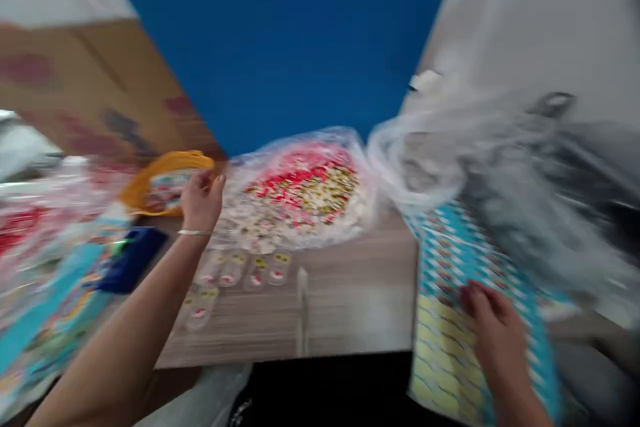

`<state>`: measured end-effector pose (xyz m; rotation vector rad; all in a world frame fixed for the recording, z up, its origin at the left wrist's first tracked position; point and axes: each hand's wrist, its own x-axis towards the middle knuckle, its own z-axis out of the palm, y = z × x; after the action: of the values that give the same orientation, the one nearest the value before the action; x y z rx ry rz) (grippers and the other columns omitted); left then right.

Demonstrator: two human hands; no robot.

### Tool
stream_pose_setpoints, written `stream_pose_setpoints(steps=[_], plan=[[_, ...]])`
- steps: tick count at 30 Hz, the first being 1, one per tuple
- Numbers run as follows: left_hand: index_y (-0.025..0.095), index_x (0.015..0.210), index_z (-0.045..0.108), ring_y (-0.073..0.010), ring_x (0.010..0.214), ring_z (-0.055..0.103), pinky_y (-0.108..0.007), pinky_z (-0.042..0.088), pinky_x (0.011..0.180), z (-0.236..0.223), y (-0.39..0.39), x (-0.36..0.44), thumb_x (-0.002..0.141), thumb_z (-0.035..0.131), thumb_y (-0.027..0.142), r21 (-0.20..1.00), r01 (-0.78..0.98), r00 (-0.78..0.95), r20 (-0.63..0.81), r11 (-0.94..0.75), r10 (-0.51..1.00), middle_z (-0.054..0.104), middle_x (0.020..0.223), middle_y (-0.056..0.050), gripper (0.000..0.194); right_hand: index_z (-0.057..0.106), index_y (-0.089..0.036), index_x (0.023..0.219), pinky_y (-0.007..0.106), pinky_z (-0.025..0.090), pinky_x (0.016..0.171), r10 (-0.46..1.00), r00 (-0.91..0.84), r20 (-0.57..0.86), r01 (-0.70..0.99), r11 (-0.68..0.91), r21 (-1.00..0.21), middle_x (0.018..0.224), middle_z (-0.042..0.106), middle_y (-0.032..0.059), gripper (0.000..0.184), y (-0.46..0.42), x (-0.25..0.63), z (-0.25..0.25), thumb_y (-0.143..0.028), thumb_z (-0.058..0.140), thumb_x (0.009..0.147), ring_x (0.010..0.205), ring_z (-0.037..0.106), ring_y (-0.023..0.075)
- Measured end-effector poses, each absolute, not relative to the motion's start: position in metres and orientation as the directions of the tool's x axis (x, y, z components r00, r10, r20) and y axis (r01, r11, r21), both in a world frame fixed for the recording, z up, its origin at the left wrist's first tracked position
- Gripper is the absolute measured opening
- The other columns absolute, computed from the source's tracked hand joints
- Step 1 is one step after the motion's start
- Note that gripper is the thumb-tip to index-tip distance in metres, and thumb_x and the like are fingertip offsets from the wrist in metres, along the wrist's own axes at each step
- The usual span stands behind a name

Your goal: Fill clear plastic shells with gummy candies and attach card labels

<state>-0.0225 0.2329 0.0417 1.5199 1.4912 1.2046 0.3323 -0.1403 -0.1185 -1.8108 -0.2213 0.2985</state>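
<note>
My left hand (203, 200) is raised over the table's far side, with nothing visible in it, just in front of an orange-yellow plastic ring (167, 163). A clear plastic bag (300, 193) of small red, yellow and white packets lies to its right. Several small clear packets (240, 270) with yellow and red marks lie on the table below my left hand. My right hand (493, 327) rests with curled fingers on a teal and yellow patterned sheet (445, 327). Motion blur hides whether it grips the sheet.
A wood-grain table (350, 300) runs across the middle, below a blue wall (275, 33). A cardboard box (95, 87) stands at left, with a dark blue object (133, 260) and colourful plastic-wrapped goods (50, 280) nearby. A crumpled translucent plastic bag (475, 160) fills the right.
</note>
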Motion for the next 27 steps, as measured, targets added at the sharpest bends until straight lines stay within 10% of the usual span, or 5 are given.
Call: stream_pose_setpoints(steps=[6,16,27], plan=[[0.017,0.095,0.074,-0.0223,0.086,0.066,-0.033,0.048,0.084,-0.049,0.036,0.145,0.062,0.081,0.014,0.947,0.224,0.654,-0.322,0.232,0.684,0.075,0.093,-0.008,0.034,0.063,-0.018,0.095,0.034,0.056,0.07,0.218,0.963,-0.16,-0.15,-0.062,-0.987,0.081,0.066,0.0011,0.034,-0.142,0.346,-0.118,-0.044,0.068,0.074,0.067,0.063,0.0147],[0.018,0.068,0.061,-0.012,0.05,0.056,-0.023,0.042,0.053,-0.094,-0.033,0.224,0.063,0.077,0.018,0.851,0.277,0.653,-0.508,0.447,0.562,0.064,0.055,0.002,0.017,0.064,-0.02,0.102,0.038,0.048,0.09,0.52,0.844,0.133,0.238,-0.14,-0.961,0.101,0.066,0.0068,0.021,-0.14,0.311,-0.105,-0.034,0.062,0.086,0.097,0.06,0.0209],[0.016,0.077,0.075,-0.0182,0.079,0.065,-0.029,0.048,0.08,-0.082,-0.034,0.202,0.064,0.074,0.024,0.888,0.189,0.679,-0.426,0.418,0.598,0.075,0.08,-0.003,0.015,0.067,-0.022,0.102,0.038,0.049,0.092,0.763,0.557,0.327,0.587,-0.085,-0.805,0.104,0.067,0.0085,0.019,-0.135,0.299,-0.105,-0.019,0.051,0.093,0.101,0.061,0.0214]])
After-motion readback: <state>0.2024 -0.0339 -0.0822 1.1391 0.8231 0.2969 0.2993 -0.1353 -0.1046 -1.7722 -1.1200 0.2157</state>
